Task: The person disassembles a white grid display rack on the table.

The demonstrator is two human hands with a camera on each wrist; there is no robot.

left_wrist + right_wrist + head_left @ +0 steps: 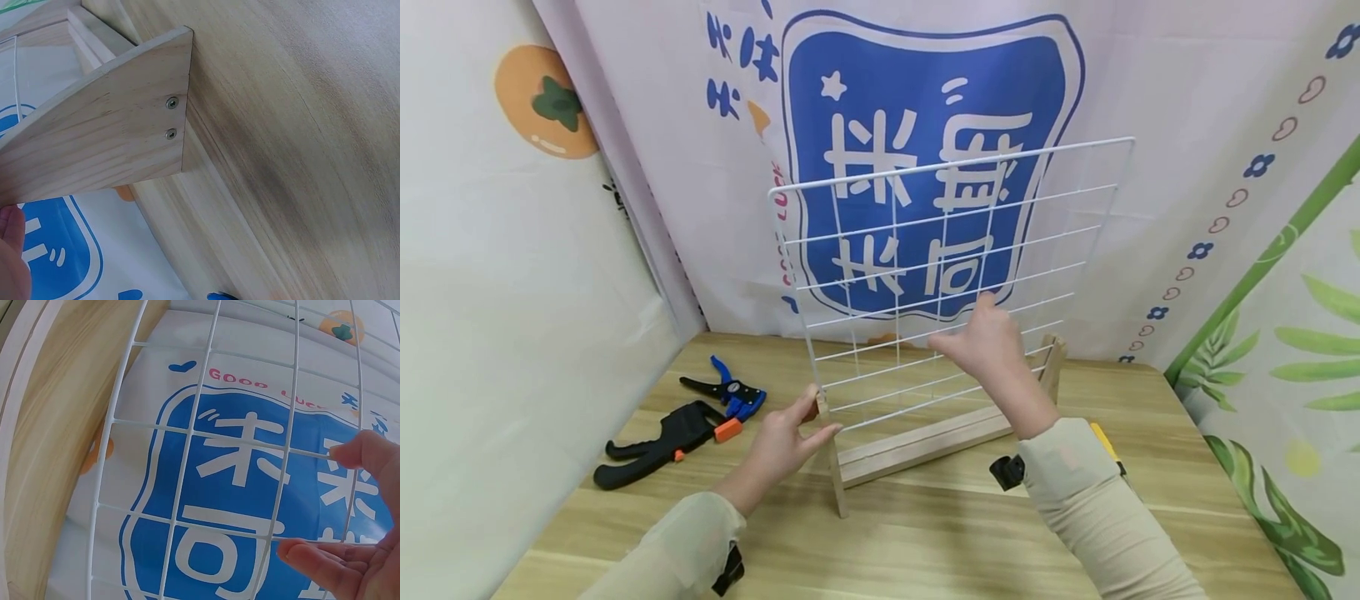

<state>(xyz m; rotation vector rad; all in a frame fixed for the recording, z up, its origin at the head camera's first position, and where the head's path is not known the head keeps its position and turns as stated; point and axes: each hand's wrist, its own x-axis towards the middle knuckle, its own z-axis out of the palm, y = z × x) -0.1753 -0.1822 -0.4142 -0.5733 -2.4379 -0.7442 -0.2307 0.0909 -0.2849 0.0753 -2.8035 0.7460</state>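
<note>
A white wire grid panel [1075,147] stands upright, leaning slightly, in a wooden stand [917,446] with two side pieces and a long crossbar. My left hand [782,446] grips the top of the stand's left side piece [125,125], with the thumb by the grid's lower left corner. Two screw heads [172,103] show on that side piece. My right hand [988,337] is at the middle-right of the grid, thumb and fingers spread apart. In the right wrist view, its thumb and fingertips touch or nearly touch the wires [190,431].
Left of the stand, a black clamp [666,442] with orange parts and a blue-and-black wire stripper [733,392] lie on the wooden table [925,542]. A yellow item [1105,442] is partly hidden by the right sleeve. A printed curtain [722,250] hangs behind.
</note>
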